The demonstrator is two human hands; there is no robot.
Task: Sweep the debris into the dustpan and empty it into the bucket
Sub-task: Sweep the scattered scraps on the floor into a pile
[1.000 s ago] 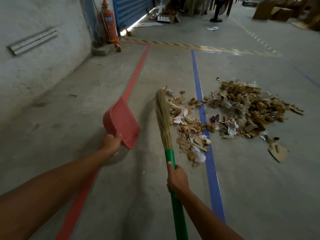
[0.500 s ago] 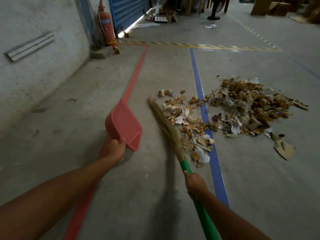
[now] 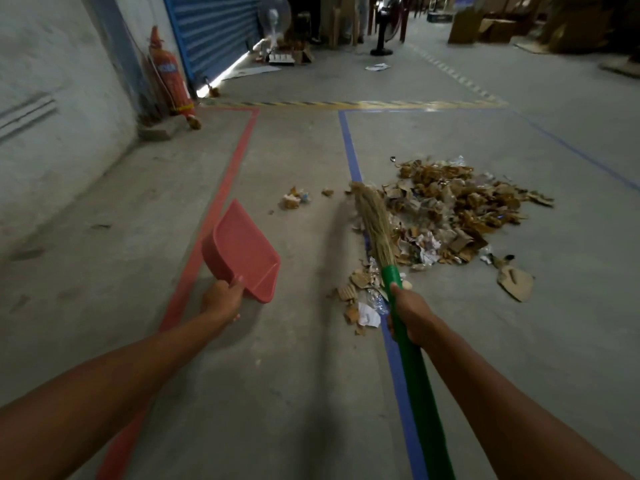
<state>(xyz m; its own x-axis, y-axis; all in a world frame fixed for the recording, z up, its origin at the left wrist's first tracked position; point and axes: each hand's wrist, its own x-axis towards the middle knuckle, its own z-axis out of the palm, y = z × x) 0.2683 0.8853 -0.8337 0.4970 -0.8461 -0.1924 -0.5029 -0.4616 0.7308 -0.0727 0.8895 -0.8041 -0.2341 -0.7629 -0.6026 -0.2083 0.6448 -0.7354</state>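
The right hand (image 3: pixel 408 315) was wrapped around the green handle of the broom (image 3: pixel 375 225), whose straw head reached away from it to the left edge of the debris pile (image 3: pixel 453 209). The left hand (image 3: pixel 221 301) gripped the red dustpan (image 3: pixel 242 249) by its near end, held off the concrete floor (image 3: pixel 294 393) over a red floor line (image 3: pixel 214 216), well left of the pile. A blue floor line (image 3: pixel 349 147) ran under the broom. A few scraps (image 3: pixel 294 199) lay apart, between dustpan and pile. A red fire extinguisher (image 3: pixel 169 74) stood far left by the wall. The debris was torn cardboard, crumpled paper and clear plastic.
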